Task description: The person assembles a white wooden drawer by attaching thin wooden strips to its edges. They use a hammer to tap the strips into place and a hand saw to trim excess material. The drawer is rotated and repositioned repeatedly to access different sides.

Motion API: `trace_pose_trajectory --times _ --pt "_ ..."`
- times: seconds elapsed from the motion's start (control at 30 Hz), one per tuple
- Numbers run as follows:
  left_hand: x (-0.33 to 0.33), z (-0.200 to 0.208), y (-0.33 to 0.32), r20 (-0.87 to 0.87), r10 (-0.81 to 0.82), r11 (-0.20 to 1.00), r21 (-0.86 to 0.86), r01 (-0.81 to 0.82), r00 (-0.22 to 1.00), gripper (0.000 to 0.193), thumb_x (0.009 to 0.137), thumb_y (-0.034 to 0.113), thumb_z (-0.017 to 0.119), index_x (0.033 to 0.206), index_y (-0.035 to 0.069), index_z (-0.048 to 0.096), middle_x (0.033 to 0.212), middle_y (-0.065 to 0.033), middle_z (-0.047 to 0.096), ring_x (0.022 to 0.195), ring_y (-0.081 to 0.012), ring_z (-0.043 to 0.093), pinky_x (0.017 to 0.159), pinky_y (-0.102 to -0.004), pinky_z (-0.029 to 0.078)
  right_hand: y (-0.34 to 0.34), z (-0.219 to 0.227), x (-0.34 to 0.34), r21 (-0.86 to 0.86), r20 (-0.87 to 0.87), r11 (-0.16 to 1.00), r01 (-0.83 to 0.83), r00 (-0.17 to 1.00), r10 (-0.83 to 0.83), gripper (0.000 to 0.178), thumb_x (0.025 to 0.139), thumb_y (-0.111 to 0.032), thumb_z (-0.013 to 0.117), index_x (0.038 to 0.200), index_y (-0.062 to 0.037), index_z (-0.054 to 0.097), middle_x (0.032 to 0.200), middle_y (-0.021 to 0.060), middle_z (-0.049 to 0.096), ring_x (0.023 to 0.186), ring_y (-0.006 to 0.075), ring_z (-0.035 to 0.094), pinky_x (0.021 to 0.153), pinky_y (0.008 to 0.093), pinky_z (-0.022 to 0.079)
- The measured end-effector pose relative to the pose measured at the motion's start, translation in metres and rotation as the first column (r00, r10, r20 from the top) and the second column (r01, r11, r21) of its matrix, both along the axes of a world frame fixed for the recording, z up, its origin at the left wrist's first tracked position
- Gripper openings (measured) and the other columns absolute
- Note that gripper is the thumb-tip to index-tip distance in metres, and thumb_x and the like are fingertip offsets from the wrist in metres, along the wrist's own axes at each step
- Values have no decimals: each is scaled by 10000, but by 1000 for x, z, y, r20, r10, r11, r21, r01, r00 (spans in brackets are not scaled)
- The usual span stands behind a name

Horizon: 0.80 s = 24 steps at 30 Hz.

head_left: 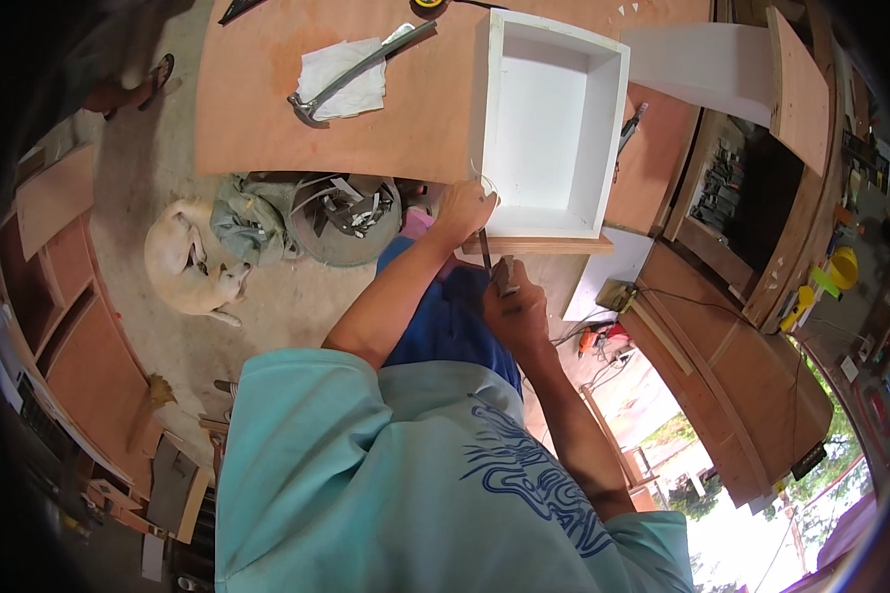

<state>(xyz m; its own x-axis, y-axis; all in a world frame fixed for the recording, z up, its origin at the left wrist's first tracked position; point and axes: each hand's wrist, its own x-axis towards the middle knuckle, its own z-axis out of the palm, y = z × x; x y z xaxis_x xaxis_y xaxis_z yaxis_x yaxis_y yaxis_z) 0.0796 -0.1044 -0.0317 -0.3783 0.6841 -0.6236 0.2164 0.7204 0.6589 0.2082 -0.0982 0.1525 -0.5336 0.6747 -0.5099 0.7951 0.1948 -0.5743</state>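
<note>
White box [544, 128] smooth, matt paint; hammer [366, 69] dark metal; tabletop [415, 124] smooth wood; sheet [331, 64] creased paper.

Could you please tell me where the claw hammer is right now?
In the head view, the claw hammer lies on the brown work surface, left of the white open box, its handle across a white sheet.
</note>
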Motion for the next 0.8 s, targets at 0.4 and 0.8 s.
trace_pose_trajectory --times 0.4,0.8 --pt "-14 8 8 165 3 996 -91 13 986 453 794 393 606 847 -42 721 873 -266 694 849 -407 684 815 -461 536 11 -12 -6 -45 116 999 27 993 -21 214 839 -148 615 1010 -35 553 786 279 659 799 498 636 710 550 511" --pt "7 17 -3 48 69 997 -30 -67 996 425 862 348 572 830 -54 706 921 -301 677 902 -460 669 855 -507 521 -1 18 8 -39 56 998 -40 998 42 196 839 -148 602 987 -42 531 794 292 658 757 511 634 677 570 514"
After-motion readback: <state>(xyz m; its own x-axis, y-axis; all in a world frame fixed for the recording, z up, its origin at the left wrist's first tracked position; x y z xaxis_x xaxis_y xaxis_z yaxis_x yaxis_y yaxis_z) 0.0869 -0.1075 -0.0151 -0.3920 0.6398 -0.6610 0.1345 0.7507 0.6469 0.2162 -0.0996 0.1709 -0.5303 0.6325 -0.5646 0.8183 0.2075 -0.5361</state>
